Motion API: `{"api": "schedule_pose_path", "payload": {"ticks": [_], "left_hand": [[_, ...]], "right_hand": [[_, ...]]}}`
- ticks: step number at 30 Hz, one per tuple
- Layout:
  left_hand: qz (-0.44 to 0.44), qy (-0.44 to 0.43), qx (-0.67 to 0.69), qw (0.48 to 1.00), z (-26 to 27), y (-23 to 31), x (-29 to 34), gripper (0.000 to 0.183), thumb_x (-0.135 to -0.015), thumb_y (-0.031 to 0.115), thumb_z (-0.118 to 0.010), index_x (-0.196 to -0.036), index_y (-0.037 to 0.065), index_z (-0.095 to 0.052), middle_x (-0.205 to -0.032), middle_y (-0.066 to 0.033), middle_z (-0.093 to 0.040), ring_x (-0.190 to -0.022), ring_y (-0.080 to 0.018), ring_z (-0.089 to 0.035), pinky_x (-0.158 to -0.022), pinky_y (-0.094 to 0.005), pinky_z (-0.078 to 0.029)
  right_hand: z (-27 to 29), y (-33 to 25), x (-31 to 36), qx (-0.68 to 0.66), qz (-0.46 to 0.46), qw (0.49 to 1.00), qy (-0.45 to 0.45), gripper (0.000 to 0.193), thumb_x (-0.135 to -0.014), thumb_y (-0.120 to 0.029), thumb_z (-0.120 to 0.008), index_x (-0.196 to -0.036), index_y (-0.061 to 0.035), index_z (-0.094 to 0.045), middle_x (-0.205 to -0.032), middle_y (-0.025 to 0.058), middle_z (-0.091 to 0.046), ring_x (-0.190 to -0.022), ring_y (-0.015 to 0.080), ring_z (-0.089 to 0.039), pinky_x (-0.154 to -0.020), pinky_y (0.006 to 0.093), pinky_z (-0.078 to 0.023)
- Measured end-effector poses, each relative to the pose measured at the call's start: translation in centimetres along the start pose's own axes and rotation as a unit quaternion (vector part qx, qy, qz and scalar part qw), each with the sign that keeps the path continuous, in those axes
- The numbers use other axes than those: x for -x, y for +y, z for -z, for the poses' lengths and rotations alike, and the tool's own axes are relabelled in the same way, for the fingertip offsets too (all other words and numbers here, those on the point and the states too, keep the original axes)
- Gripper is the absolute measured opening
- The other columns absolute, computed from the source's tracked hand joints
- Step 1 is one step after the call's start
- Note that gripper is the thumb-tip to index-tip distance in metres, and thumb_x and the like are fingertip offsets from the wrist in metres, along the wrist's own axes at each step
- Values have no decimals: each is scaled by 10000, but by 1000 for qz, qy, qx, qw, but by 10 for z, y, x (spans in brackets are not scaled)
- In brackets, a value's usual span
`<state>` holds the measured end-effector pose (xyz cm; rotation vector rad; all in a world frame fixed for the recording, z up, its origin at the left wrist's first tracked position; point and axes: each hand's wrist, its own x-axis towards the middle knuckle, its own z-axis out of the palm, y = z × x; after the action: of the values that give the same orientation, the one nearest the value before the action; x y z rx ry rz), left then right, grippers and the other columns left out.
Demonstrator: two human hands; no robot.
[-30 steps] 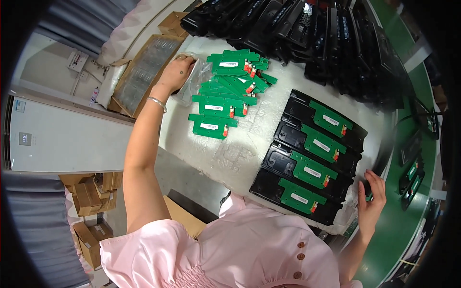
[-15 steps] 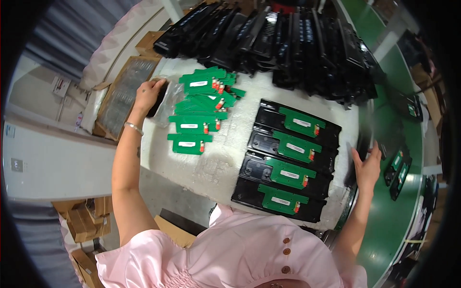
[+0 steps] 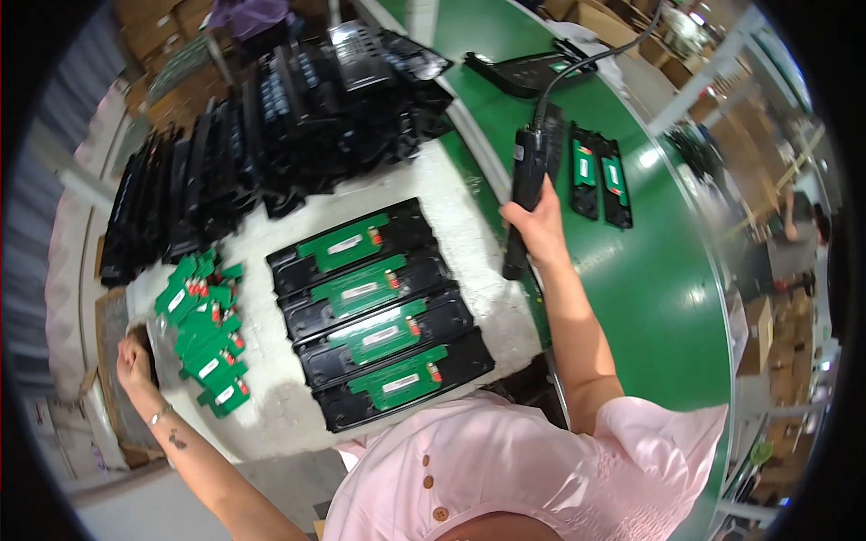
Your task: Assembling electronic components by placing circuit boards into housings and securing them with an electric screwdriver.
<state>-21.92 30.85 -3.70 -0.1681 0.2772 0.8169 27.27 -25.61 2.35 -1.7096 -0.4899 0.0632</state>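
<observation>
While the right hand (image 3: pixel 539 227) grips a long black power tool (image 3: pixel 523 194) in a closed fist just right of centre, the tool stands nearly upright in the frame, its long axis running top to bottom, its lower tip over the edge between the white table (image 3: pixel 280 424) and the green belt (image 3: pixel 667 298), and a black cable (image 3: pixel 591 63) curving from its upper end toward the upper right. At the lower left, the left hand (image 3: pixel 133 353) curls around something dark at the table's edge; what it holds is too hidden to make out. Just right of that hand lies a heap of small green boards (image 3: pixel 206 334), each with a white rectangular label and a red spot. Four black trays (image 3: pixel 379 311) lie side by side in the middle of the frame, slanting up to the right, each carrying a green board with a white label. Two narrow black pieces with green inserts (image 3: pixel 602 176) lie on the belt right of the tool. Stacked black housings (image 3: pixel 271 126) fill the upper left, their details blurring together. Brown cardboard boxes (image 3: pixel 158 13) are cut off at the top edge, and the pink blouse (image 3: pixel 505 469) covers the lower middle.
</observation>
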Motion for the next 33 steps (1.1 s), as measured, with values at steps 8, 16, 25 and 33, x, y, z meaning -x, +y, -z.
{"api": "schedule_pose_path", "payload": {"ticks": [8,16,25,33], "left_hand": [[35,7,123,992,-43,-122,21,153,-854,28,-343,-708,71,-362,-622,-17,-307,-491,-97,-276,-439,-236,-249],[115,57,-139,982,-46,-338,61,310,-907,14,-359,-1192,-107,-369,-1177,-219,-468,-1111,-305,-461,-981,-392,-396],[286,-9,-442,850,-14,-458,87,226,-871,53,-504,-1080,-33,-511,-990,-134,-590,-915,-199,-598,-836,-251,-503],[391,-79,-361,843,3,-461,77,151,-861,140,-549,-944,15,-568,-789,-54,-602,-695,-99,-601,-600,-162,-531]], "right_hand": [[-19,-26,8,-231,102,965,-65,523,-685,42,-661,-1129,-66,-408,-832,1,-486,-758,73,-494,-678,217,-420],[-28,-32,17,-208,63,970,-110,484,-723,-21,-673,-1120,-70,-401,-747,-27,-505,-647,38,-467,-588,191,-394],[-30,-39,16,-235,57,957,-158,414,-709,35,-678,-1042,-62,-452,-720,-21,-539,-580,16,-445,-507,166,-348],[-33,-45,8,-193,59,969,-142,344,-702,18,-671,-977,-45,-474,-675,-19,-539,-590,15,-456,-500,167,-337]]}}
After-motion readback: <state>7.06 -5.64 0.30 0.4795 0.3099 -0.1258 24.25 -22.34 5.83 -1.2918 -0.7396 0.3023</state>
